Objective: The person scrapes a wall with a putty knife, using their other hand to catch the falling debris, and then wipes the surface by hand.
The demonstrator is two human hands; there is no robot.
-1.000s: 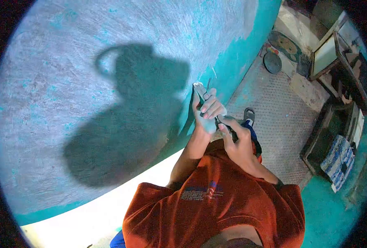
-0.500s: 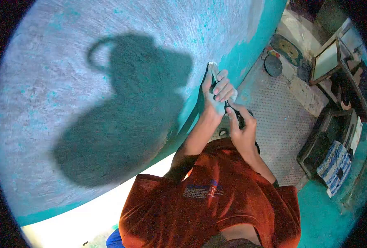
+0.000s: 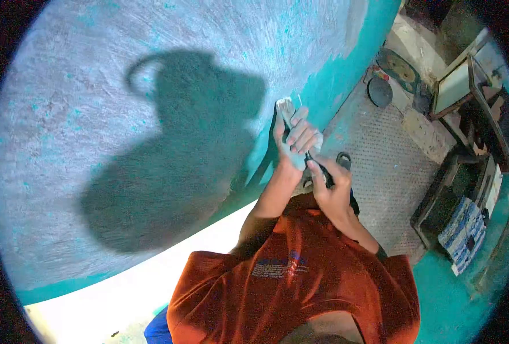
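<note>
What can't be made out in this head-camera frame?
1. Head view: the tool. The left hand wraps its pale end and the right hand covers its dark handle, so its kind is unclear.
2. Head view: the wall surface under the shadow is too dark.
3. Head view: the print on the shirt is too small to read.
4. Head view: the round things on the floor are small and warped near the lens edge.
</note>
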